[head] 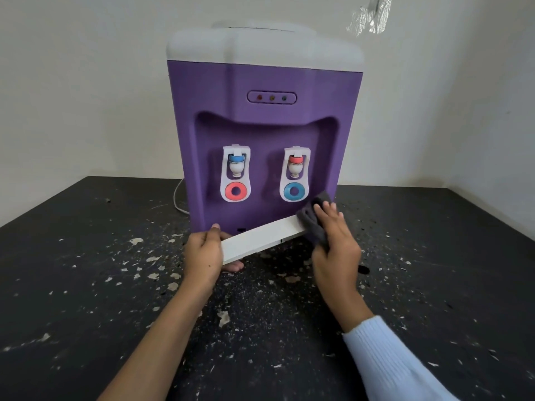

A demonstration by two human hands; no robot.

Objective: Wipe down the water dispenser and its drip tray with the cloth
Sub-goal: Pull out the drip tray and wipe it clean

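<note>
Looking down from the head camera, we see a purple water dispenser [265, 134] with a pale grey top standing upright on a black table [86, 285] speckled with pale flecks and chips, set into the corner of off-white walls. Its recessed front carries two white taps: the left tap [236, 173] has a blue collar above a red ring, the right tap [295, 173] a red collar above a blue ring. Three small indicator dots sit in an oval panel above them.

Our left hand [204, 253] grips the near end of the white drip tray [260, 238], thumb on top and fingers curled underneath. The tray is out of the dispenser, held tilted just in front of its base, its far end higher and to the right.

Our right hand [333, 241], in a pale blue ribbed sleeve [388, 360], presses a bunched dark grey cloth [314, 218] against the tray's far end, fingers closed over the cloth. A white cord [178, 198] trails behind the dispenser's left side.
</note>
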